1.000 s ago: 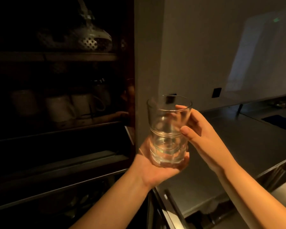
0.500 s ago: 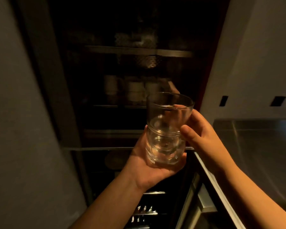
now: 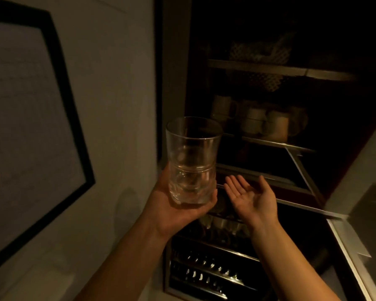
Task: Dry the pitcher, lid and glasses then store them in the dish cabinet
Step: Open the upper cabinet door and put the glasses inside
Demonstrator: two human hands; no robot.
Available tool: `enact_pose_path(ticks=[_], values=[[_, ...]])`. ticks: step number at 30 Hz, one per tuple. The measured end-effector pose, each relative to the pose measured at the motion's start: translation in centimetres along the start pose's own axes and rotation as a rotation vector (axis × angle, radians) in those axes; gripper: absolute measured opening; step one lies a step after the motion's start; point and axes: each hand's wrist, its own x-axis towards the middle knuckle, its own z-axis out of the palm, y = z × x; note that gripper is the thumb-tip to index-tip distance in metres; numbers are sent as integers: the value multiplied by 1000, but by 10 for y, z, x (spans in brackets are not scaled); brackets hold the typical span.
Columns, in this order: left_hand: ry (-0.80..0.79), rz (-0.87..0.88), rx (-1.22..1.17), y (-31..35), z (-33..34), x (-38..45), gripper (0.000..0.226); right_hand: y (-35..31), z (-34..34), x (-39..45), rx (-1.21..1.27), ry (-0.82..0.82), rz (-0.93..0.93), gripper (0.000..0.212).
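Note:
A clear drinking glass (image 3: 192, 161) stands upright in my left hand (image 3: 174, 206), which cups its thick base from below. It is held in front of the dark open dish cabinet (image 3: 269, 153). My right hand (image 3: 252, 197) is just to the right of the glass, apart from it, palm up with fingers spread and nothing in it. No pitcher or lid is in view.
Pale mugs (image 3: 256, 121) stand on a middle cabinet shelf, patterned ware (image 3: 261, 53) on the shelf above. Below are wire racks (image 3: 206, 270) holding small glasses. A framed board (image 3: 30, 118) hangs on the left wall. A steel counter (image 3: 369, 216) lies at right.
My right hand has let go of the glass's side and opened, palm up, to its right. The view has swung left, so the cabinet now sits further right.

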Motion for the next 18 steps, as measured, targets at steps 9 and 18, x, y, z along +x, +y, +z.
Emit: enact_pose_path(ticks=[9, 18], values=[[-21, 72, -85, 8, -17, -23, 58, 18, -16, 58, 154, 221, 50, 66], [-16, 66, -120, 2, -20, -34, 58, 24, -28, 71, 229, 213, 31, 63]])
